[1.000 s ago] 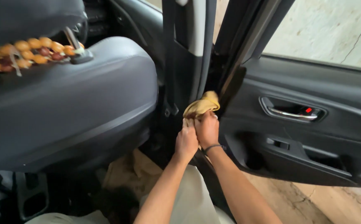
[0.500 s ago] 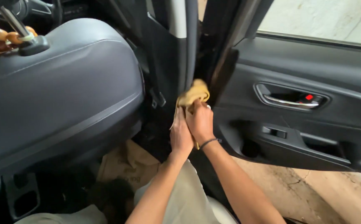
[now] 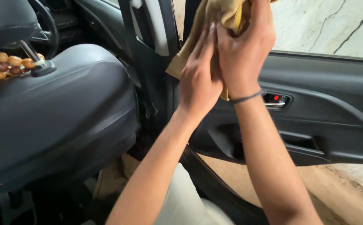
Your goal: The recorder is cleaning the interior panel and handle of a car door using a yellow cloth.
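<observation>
Both hands have climbed way up the door pillar (image 3: 165, 46) since 0.5 s ago. Left hand (image 3: 198, 79) presses flat fingers on the yellow cloth (image 3: 215, 21); right hand (image 3: 242, 46) grips it beside the open door's top edge (image 3: 327, 58).

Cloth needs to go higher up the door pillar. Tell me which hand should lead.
Probably the right hand: it sits higher and grips the yellow cloth near the top. The left hand lies flat lower down.

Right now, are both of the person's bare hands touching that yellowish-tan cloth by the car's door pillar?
Touching. The head view shows the right hand gripping the yellowish-tan cloth, and the left hand pressed flat against its lower part.
</observation>
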